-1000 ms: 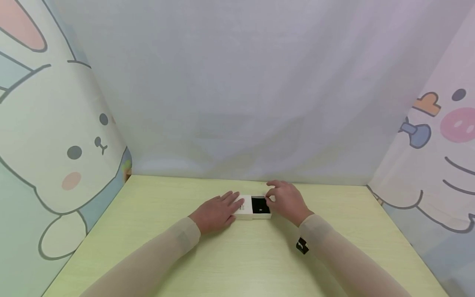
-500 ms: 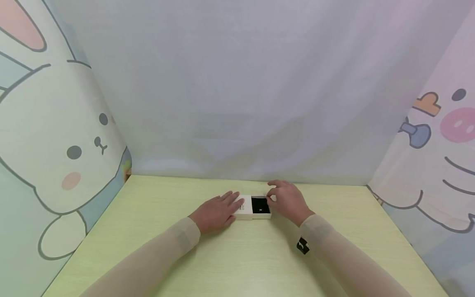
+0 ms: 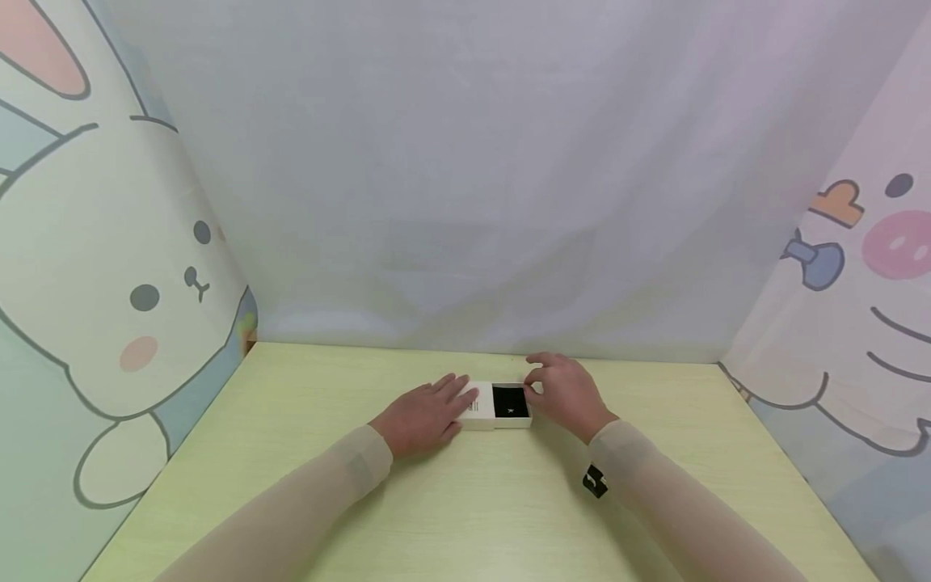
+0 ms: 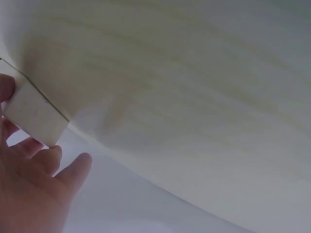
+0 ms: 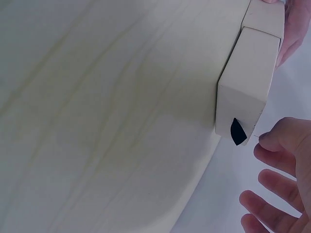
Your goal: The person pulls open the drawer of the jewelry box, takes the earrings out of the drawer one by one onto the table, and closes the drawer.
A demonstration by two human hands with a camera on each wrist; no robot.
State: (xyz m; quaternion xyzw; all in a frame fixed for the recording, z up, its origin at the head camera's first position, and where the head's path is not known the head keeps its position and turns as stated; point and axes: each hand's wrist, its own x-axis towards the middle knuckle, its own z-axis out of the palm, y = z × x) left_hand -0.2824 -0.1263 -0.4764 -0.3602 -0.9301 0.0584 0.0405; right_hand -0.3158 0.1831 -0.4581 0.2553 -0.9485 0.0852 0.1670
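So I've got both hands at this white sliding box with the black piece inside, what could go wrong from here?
The white rectangular inner tray sits partly out of the white printed sleeve; tugged further, it might slip free and tip out the black piece with a small white mark.

The left hand lies over the sleeve; pressing hard could jam the tray.

The right hand is at the tray's far corner; pulling there may skew it.
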